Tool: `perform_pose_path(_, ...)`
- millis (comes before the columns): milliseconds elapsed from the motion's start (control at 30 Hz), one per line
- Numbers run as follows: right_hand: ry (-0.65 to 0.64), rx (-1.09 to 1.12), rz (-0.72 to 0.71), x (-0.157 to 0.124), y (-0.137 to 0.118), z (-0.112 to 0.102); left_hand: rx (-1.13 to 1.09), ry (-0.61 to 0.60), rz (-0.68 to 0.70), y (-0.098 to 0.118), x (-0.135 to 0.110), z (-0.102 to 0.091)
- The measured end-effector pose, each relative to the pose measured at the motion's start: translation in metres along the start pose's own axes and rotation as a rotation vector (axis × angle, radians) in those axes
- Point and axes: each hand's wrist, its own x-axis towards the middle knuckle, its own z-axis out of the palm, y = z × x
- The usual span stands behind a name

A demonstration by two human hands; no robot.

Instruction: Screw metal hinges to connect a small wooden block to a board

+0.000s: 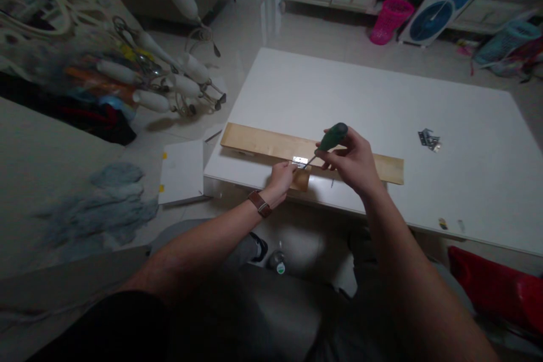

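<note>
A long wooden board (263,140) lies across the white table, with a short wooden piece (300,180) against its near side. At their joint is a shiny metal hinge (300,160). My left hand (280,180), a brown watch strap on its wrist, is closed with its fingertips pinched at the hinge's near edge. In my right hand (352,161) is a screwdriver (333,137) with a green handle, held tilted. Its shaft slants down left to the hinge, close to my left fingertips. Whether a screw sits under the tip is too small to tell.
Several metal hinges (430,139) lie in a pile on the white table (339,90). Small metal bits (443,223) are near its front edge. At left are a lamp with white shades (182,0) and a white box (182,172). A pink basket (390,20) stands behind.
</note>
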Motion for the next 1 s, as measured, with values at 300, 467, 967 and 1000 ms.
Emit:
perform_pose_path(300, -0.009, -0.033, -0.041, 0.000, 0.001, 0.002, 0.026, -0.004, 0.012, 0.003, -0.003, -0.001)
perform_pose_path(467, -0.078, 0.065, 0.018, 0.001, -0.002, -0.002, 0.043, 0.018, 0.013, 0.001, -0.001, -0.001)
perform_pose_path(967, 0.007, -0.158, -0.093, -0.002, 0.000, 0.005, 0.008, 0.000, 0.011, 0.006, -0.006, 0.001)
perform_pose_path(1000, -0.034, -0.114, -0.081, -0.001, 0.001, 0.003, 0.015, 0.008, 0.007, 0.005, -0.005, 0.001)
